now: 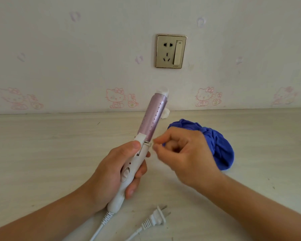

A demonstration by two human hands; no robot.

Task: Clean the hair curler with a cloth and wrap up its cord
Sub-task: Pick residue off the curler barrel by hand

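My left hand (115, 171) grips the white handle of the hair curler (141, 150) and holds it upright, tilted to the right, thumb near the clip lever. Its pink barrel (154, 117) points up toward the wall. My right hand (182, 153) is curled just right of the barrel's base, fingertips almost touching the hinge. The bunched blue cloth (219, 150) bulges out behind this hand, and a bit of blue shows inside the curled fingers. The white cord (99, 230) runs off the bottom edge. Its plug (156, 218) lies loose on the table.
A pale wooden table (42, 153) meets a wall with cartoon-cat wallpaper. A gold-framed wall socket with a switch (171, 51) is above the curler, with nothing plugged in. A small white scrap (165, 113) lies at the table's back edge.
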